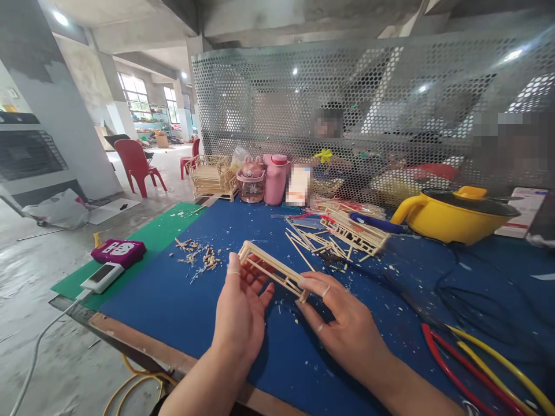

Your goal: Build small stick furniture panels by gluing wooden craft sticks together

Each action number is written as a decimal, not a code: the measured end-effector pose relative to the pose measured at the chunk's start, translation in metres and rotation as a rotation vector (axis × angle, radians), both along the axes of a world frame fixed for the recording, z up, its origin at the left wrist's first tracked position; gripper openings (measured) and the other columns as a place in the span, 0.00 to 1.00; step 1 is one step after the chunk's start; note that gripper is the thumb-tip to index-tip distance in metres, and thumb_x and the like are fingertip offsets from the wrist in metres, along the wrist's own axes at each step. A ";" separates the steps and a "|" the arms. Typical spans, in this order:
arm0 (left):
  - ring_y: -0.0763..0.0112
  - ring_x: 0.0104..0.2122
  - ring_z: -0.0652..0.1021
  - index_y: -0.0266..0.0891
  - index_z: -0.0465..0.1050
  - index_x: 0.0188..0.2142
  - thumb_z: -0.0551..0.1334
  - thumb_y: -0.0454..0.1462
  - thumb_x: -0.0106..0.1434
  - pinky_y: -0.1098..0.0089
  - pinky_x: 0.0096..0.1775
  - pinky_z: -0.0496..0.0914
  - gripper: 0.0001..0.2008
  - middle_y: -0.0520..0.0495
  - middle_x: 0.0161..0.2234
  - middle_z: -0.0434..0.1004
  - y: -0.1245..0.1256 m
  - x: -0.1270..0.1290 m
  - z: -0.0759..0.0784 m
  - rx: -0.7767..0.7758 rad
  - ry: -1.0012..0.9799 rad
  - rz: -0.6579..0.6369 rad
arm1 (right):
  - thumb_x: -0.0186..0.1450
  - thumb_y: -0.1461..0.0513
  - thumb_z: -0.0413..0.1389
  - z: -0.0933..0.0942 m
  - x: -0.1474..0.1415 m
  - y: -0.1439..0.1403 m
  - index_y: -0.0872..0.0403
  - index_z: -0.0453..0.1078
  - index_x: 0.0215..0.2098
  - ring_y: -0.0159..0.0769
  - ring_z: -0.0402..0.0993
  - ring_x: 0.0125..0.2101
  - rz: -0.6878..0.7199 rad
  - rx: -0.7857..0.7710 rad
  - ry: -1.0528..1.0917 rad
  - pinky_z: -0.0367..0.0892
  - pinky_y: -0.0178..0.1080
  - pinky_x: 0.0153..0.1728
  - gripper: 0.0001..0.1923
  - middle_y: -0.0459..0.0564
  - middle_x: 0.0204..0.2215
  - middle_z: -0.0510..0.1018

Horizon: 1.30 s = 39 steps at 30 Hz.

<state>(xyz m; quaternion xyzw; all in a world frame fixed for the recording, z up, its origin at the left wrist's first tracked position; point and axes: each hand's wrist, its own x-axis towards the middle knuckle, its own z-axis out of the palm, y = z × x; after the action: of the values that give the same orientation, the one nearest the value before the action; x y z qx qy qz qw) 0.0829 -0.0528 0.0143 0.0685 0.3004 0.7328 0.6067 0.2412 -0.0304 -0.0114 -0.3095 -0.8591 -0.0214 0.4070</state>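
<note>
I hold a small frame of thin wooden sticks (272, 268) above the blue mat (173, 300). My left hand (240, 309) grips its left end, fingers curled under it. My right hand (347, 323) pinches its right end between thumb and forefinger. The frame is tilted, its left end farther from me. Behind it lie loose sticks (310, 242) and another glued stick frame (353, 233).
Wood chips (200, 257) litter the mat. A yellow pot (455, 216) stands at right, with black, red and yellow cables (472, 358). Pink bottles (264, 179) and a finished stick model (212, 176) stand at the back by a perforated metal screen; people sit behind it.
</note>
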 end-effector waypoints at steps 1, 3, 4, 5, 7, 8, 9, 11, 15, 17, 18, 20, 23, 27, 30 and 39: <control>0.71 0.31 0.76 0.37 0.72 0.33 0.59 0.48 0.60 0.69 0.34 0.70 0.15 0.49 0.32 0.74 0.001 -0.004 0.002 -0.034 -0.019 -0.002 | 0.62 0.66 0.54 0.000 0.000 0.000 0.51 0.63 0.49 0.38 0.72 0.47 0.000 0.003 -0.005 0.69 0.44 0.48 0.16 0.52 0.45 0.75; 0.72 0.31 0.76 0.37 0.73 0.32 0.60 0.45 0.60 0.68 0.34 0.70 0.13 0.50 0.31 0.74 0.001 -0.010 0.006 -0.078 -0.051 -0.029 | 0.62 0.66 0.53 0.001 0.000 -0.001 0.51 0.63 0.48 0.39 0.72 0.47 0.001 0.010 -0.013 0.69 0.45 0.48 0.16 0.53 0.44 0.75; 0.72 0.31 0.76 0.37 0.73 0.32 0.61 0.44 0.60 0.67 0.34 0.70 0.11 0.50 0.31 0.74 0.001 -0.012 0.007 -0.089 -0.073 -0.050 | 0.62 0.66 0.53 0.001 0.000 -0.001 0.51 0.64 0.48 0.39 0.72 0.47 0.000 0.012 -0.015 0.70 0.45 0.48 0.16 0.53 0.44 0.75; 0.72 0.31 0.76 0.38 0.73 0.32 0.62 0.42 0.60 0.66 0.35 0.70 0.10 0.50 0.31 0.74 0.001 -0.013 0.008 -0.094 -0.099 -0.069 | 0.62 0.66 0.53 0.001 0.000 -0.002 0.51 0.64 0.48 0.39 0.72 0.47 -0.003 0.011 -0.016 0.70 0.45 0.48 0.15 0.52 0.44 0.75; 0.72 0.30 0.76 0.38 0.73 0.32 0.62 0.41 0.60 0.66 0.36 0.70 0.08 0.51 0.30 0.74 0.001 -0.014 0.008 -0.101 -0.154 -0.082 | 0.62 0.66 0.53 0.001 0.000 -0.002 0.50 0.64 0.48 0.39 0.72 0.47 -0.009 0.008 -0.012 0.69 0.45 0.48 0.16 0.52 0.44 0.75; 0.73 0.30 0.76 0.38 0.73 0.32 0.63 0.41 0.60 0.66 0.37 0.70 0.08 0.52 0.30 0.74 0.001 -0.014 0.008 -0.104 -0.177 -0.080 | 0.62 0.66 0.53 0.001 0.000 -0.002 0.50 0.64 0.49 0.39 0.72 0.47 -0.011 0.007 -0.007 0.69 0.45 0.49 0.16 0.52 0.44 0.75; 0.73 0.30 0.76 0.38 0.73 0.32 0.63 0.41 0.60 0.66 0.37 0.70 0.08 0.52 0.30 0.74 0.001 -0.013 0.008 -0.105 -0.197 -0.075 | 0.62 0.66 0.53 0.001 0.000 -0.001 0.51 0.64 0.49 0.39 0.73 0.46 -0.013 0.009 0.000 0.69 0.45 0.49 0.16 0.52 0.44 0.76; 0.73 0.30 0.77 0.38 0.73 0.31 0.62 0.41 0.60 0.66 0.38 0.70 0.08 0.52 0.30 0.75 0.001 -0.013 0.006 -0.100 -0.234 -0.072 | 0.62 0.66 0.54 0.001 -0.001 -0.001 0.51 0.65 0.48 0.39 0.73 0.46 -0.015 0.012 0.014 0.69 0.44 0.49 0.16 0.52 0.44 0.76; 0.72 0.30 0.77 0.37 0.73 0.30 0.62 0.40 0.61 0.65 0.38 0.71 0.08 0.51 0.29 0.75 0.001 -0.012 0.005 -0.090 -0.295 -0.086 | 0.62 0.66 0.54 0.002 -0.003 0.000 0.51 0.67 0.46 0.38 0.73 0.46 -0.019 0.019 0.028 0.70 0.43 0.49 0.14 0.51 0.44 0.76; 0.72 0.31 0.77 0.37 0.73 0.30 0.61 0.40 0.62 0.66 0.38 0.71 0.09 0.51 0.29 0.75 0.001 -0.011 0.006 -0.099 -0.298 -0.074 | 0.62 0.66 0.53 0.003 -0.004 0.000 0.51 0.68 0.45 0.38 0.73 0.46 -0.027 0.023 0.024 0.70 0.43 0.48 0.13 0.50 0.44 0.77; 0.72 0.31 0.77 0.37 0.73 0.31 0.60 0.40 0.62 0.66 0.38 0.71 0.09 0.50 0.30 0.75 0.001 -0.010 0.007 -0.103 -0.296 -0.062 | 0.62 0.66 0.54 0.003 -0.005 0.000 0.51 0.68 0.45 0.38 0.73 0.46 -0.031 0.027 0.020 0.70 0.43 0.49 0.12 0.51 0.44 0.77; 0.71 0.32 0.77 0.36 0.73 0.31 0.58 0.41 0.64 0.66 0.39 0.71 0.11 0.49 0.31 0.76 0.001 -0.008 0.008 -0.089 -0.285 -0.022 | 0.62 0.65 0.54 0.003 -0.005 0.001 0.52 0.68 0.45 0.38 0.73 0.47 -0.039 0.040 0.013 0.69 0.43 0.49 0.12 0.52 0.44 0.77; 0.70 0.36 0.77 0.36 0.74 0.34 0.57 0.42 0.64 0.66 0.41 0.71 0.12 0.47 0.34 0.76 0.000 -0.005 0.004 -0.034 -0.208 0.020 | 0.62 0.66 0.54 0.003 -0.005 0.002 0.53 0.68 0.45 0.37 0.73 0.47 -0.047 0.044 0.008 0.69 0.42 0.50 0.12 0.53 0.45 0.77; 0.68 0.41 0.75 0.40 0.73 0.41 0.60 0.33 0.58 0.66 0.44 0.69 0.11 0.47 0.40 0.75 -0.007 -0.009 -0.012 0.032 0.175 -0.127 | 0.62 0.66 0.55 0.001 -0.004 0.003 0.54 0.68 0.45 0.36 0.73 0.47 -0.045 0.034 0.020 0.69 0.41 0.50 0.12 0.53 0.45 0.77; 0.65 0.41 0.74 0.41 0.74 0.42 0.58 0.27 0.53 0.64 0.47 0.66 0.17 0.45 0.39 0.74 -0.012 -0.013 -0.021 0.132 0.974 -0.307 | 0.62 0.67 0.55 -0.001 -0.003 0.004 0.53 0.68 0.45 0.36 0.73 0.47 -0.044 0.033 0.035 0.69 0.41 0.50 0.13 0.53 0.45 0.77; 0.59 0.36 0.77 0.40 0.74 0.37 0.53 0.34 0.64 0.62 0.40 0.69 0.11 0.40 0.36 0.74 0.004 -0.001 -0.015 0.389 2.047 -0.541 | 0.62 0.68 0.54 0.003 -0.004 0.006 0.52 0.67 0.45 0.36 0.74 0.46 -0.005 0.057 0.054 0.71 0.42 0.48 0.13 0.54 0.44 0.77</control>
<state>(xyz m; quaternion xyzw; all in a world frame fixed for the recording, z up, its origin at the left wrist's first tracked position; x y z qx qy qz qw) 0.0817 -0.0485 -0.0011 0.8088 0.5188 0.2038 0.1877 0.2373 -0.0239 -0.0088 -0.3001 -0.8462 -0.0387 0.4386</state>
